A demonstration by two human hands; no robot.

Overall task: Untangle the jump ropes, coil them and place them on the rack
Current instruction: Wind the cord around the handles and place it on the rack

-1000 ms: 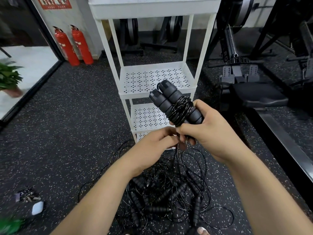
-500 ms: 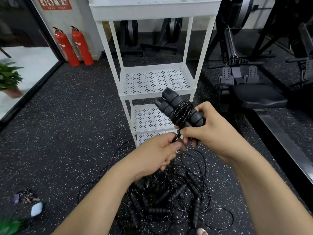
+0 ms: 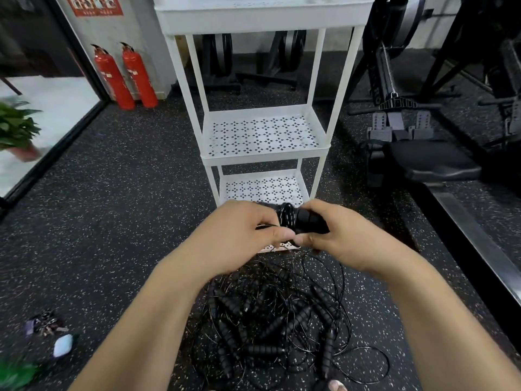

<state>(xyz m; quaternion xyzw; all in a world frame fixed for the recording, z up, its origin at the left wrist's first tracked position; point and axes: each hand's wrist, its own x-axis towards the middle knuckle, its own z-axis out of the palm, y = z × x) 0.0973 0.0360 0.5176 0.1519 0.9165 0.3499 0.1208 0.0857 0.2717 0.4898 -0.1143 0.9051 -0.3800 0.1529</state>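
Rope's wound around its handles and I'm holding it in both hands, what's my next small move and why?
Probably lift the coiled rope forward onto the middle shelf. Your left hand and right hand grip it wound tight, in front of the rack, with the tangled pile below.

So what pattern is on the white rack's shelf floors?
Small diamond-shaped cutouts in repeating clusters, on the white metal rack; head view shows it best.

The rack (image 3: 265, 16) is painted white, its shelves (image 3: 262, 134) pierced with a diamond pattern. The jump ropes (image 3: 270, 320) are coloured black. The floor (image 3: 127, 207) is flecked white on black. The fire extinguishers (image 3: 114, 77) are finished red.
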